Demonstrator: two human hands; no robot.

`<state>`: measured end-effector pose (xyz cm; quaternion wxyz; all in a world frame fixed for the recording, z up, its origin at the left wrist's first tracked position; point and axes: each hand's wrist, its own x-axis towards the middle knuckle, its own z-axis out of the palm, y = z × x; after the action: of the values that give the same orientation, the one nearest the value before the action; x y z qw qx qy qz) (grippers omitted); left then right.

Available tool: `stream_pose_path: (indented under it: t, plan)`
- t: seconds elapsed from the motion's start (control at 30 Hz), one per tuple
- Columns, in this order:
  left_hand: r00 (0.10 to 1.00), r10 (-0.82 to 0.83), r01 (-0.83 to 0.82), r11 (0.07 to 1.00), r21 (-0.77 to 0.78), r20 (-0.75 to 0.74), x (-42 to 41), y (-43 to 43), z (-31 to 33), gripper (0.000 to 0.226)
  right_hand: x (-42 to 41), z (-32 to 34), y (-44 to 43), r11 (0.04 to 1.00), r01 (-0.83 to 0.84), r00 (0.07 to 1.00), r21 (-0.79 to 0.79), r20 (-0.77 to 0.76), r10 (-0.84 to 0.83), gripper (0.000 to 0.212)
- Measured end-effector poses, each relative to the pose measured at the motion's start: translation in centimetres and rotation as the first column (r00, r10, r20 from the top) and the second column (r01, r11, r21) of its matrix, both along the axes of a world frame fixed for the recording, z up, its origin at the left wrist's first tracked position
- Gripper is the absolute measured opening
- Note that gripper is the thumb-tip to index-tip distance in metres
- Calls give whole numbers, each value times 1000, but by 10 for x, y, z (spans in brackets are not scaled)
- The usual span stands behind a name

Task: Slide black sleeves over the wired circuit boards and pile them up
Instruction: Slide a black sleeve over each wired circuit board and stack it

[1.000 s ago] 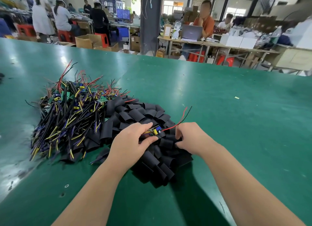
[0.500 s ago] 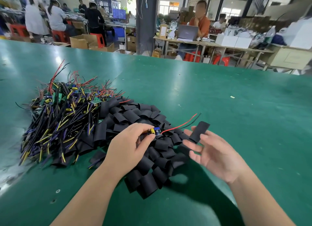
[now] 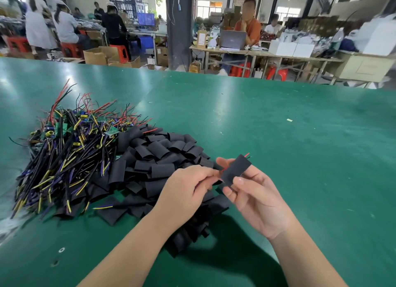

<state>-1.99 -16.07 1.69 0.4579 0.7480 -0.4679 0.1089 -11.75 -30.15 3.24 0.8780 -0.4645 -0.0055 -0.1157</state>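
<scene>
My right hand (image 3: 252, 192) pinches a flat black sleeve (image 3: 235, 171) between thumb and fingers, above the near edge of the pile of black sleeves (image 3: 158, 158). Red and black wire tips (image 3: 247, 155) poke out of the sleeve's far end. My left hand (image 3: 188, 190) grips the wired circuit board at the sleeve's near end; the board itself is hidden inside my fingers. A heap of wired circuit boards (image 3: 70, 149) with black, yellow, purple and red leads lies to the left of the sleeves.
The green table (image 3: 300, 147) stretches wide to the right and far side. A small yellow scrap (image 3: 289, 120) lies on it. Beyond the table's far edge, people work at benches with cardboard boxes and red stools.
My right hand lifted a sleeve from the pile and brought it to my left hand. The board's wires have been threaded through the sleeve and now stick out its far end.
</scene>
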Motion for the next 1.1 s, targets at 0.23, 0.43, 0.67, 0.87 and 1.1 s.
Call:
stream_pose_path:
  t: [0.23, 0.43, 0.67, 0.87, 1.1]
  plan:
    - [996, -6, -7, 988, -154, -85, 1, 11, -6, 22, -7, 7, -18, 863, 371, 928, 343, -100, -359, 10]
    - [998, 41, -47, 985, -165, -42, -2, 12, -2, 21, -5, 2, -7, 860, 365, 931, 357, -149, -333, 9]
    - [999, 7, -13, 989, -146, -44, -3, 13, -2, 21, -7, -1, -2, 899, 289, 957, 329, -103, -270, 10]
    - [998, -20, 11, 988, -154, -52, -2, 14, 0, 22, -6, 3, -5, 877, 329, 944, 349, -129, -303, 10]
    - [999, 8, -15, 987, -158, -46, -3, 14, 0, 22, -7, 2, -4, 903, 233, 973, 362, -90, -215, 26]
